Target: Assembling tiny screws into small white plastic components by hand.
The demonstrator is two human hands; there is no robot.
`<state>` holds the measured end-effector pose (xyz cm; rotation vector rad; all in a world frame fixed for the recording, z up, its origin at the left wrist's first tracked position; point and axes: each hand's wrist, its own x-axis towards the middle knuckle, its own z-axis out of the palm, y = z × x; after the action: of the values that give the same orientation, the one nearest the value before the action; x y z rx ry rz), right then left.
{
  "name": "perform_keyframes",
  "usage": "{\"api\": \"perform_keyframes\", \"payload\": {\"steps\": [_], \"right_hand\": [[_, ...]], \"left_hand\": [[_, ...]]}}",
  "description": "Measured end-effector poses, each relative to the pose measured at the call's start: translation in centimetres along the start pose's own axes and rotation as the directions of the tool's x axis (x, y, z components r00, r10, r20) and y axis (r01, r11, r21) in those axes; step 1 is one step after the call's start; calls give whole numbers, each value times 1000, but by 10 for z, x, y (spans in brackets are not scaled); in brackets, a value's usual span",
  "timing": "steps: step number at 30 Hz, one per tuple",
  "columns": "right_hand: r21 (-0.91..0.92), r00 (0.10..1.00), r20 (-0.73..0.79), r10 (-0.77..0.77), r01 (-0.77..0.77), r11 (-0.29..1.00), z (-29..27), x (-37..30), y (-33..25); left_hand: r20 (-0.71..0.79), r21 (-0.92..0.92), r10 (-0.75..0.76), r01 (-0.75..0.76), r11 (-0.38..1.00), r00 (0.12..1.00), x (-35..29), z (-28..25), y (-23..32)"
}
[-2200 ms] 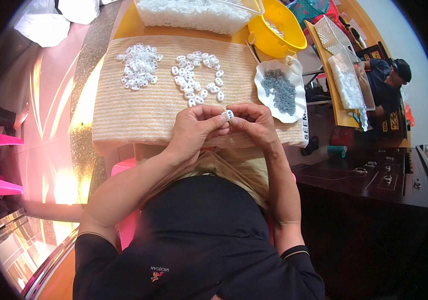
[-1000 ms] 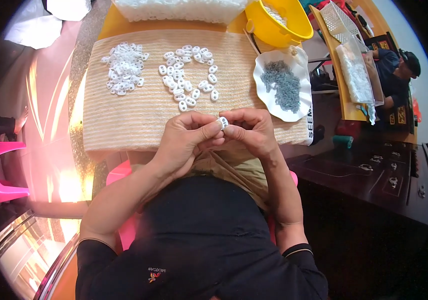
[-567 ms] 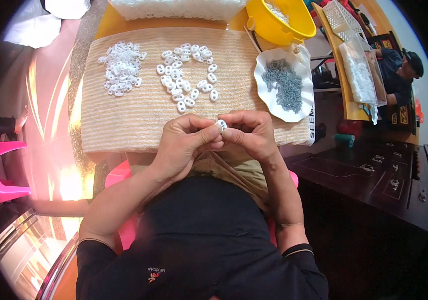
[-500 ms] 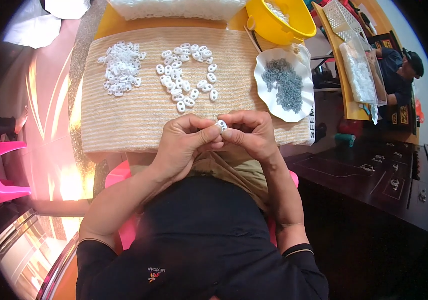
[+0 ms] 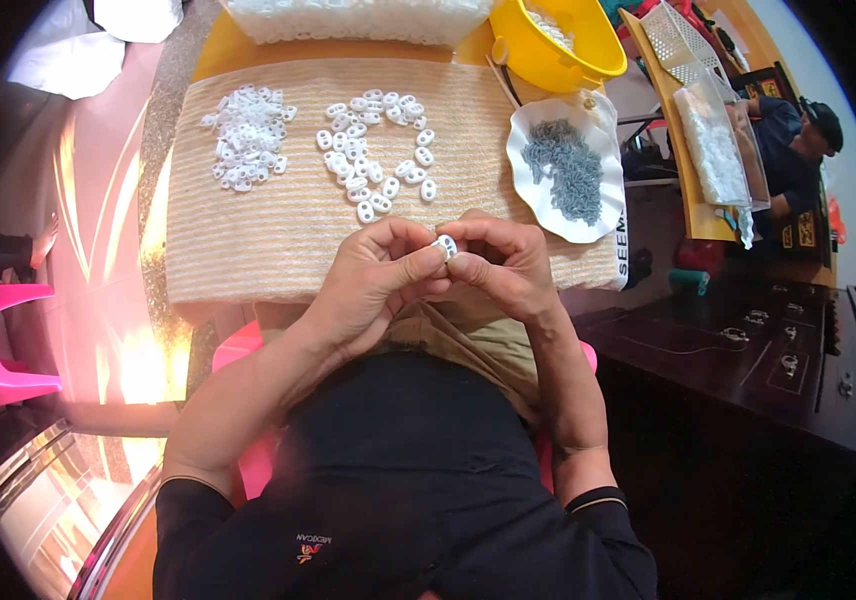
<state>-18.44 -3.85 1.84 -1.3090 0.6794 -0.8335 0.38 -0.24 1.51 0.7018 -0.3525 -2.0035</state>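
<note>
Just beyond my lap, at the table's near edge, a small white oval plastic piece with two dark holes (image 5: 447,243) is pinched between my fingertips. My left hand (image 5: 376,277) grips it from the left with thumb and forefinger. My right hand (image 5: 506,264) closes on its other side, thumb below and forefinger on top. Fingers cover much of the piece. Farther out lie several similar white oval pieces (image 5: 424,157), loosely scattered. Left of them is a heap of small whitish plastic parts (image 5: 250,138). Many small grey parts (image 5: 578,178) fill a scalloped white plate (image 5: 535,195) on the right.
A striped beige cloth (image 5: 238,240) covers the table. At the back stand a clear container of white parts (image 5: 358,22) and a yellow tub (image 5: 546,58). Another person (image 5: 793,140) sits at a table on the right. A pink stool (image 5: 13,382) stands at left.
Both hands keep their pinch on the white oval piece, which has tilted slightly. The view of the table has shifted a little; the piles look the same.
</note>
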Motion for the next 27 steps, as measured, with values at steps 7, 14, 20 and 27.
{"api": "perform_keyframes", "payload": {"steps": [7,14,20,27], "right_hand": [[-160,996,38,-82,87,983,0,0,-7],[-188,994,42,-99,105,976,4,-2,-11],[-152,993,44,-113,118,981,10,-3,-12],[-83,1000,6,-3,3,997,14,-4,-19]], "left_hand": [[76,8,8,-8,1000,997,-3,0,1],[111,13,30,-32,999,993,-7,2,1],[96,56,69,-75,996,993,-10,4,0],[127,52,90,-97,994,988,-7,3,-3]]}}
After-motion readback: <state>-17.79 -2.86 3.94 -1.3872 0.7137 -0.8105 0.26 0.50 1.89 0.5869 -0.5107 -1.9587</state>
